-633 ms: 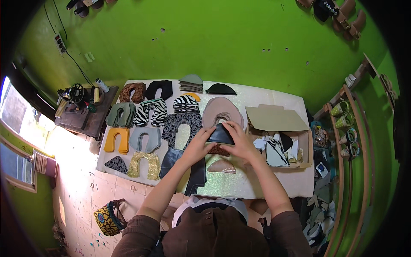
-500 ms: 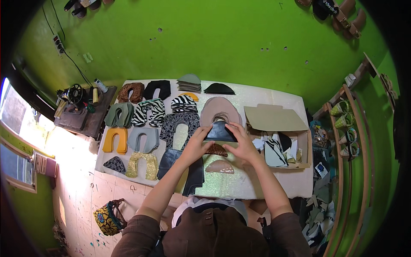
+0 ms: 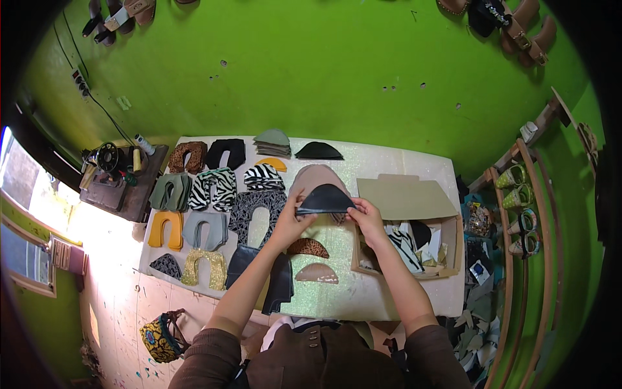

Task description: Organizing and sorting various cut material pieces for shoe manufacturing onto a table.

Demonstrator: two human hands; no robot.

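Between my two hands is a stack of black half-moon leather-like pieces (image 3: 326, 198), raised above the table with the curved edge pointing away from me. My left hand (image 3: 291, 220) grips its left corner, thumb along the straight near edge. The right corner is pinched by my right hand (image 3: 367, 219). Just behind, partly covered, lies a stack of beige curved pieces (image 3: 315, 172). Nearer to me are a leopard-print half-moon piece (image 3: 308, 247) and a beige half-moon piece (image 3: 317, 273). A dark patterned U-shaped stack (image 3: 240, 214) lies beside my left hand.
Several U-shaped stacks cover the table's left side, including a zebra-print one (image 3: 214, 188) and a gold one (image 3: 205, 268). An open cardboard box (image 3: 447, 270) with scraps stands right. A sewing machine (image 3: 107, 168) is at the left, a shoe rack (image 3: 508, 272) at the right.
The black pieces have tilted, so their full half-moon shape shows. My hands have moved to the two corners. The whole view has shifted slightly, lowering the table in the picture.
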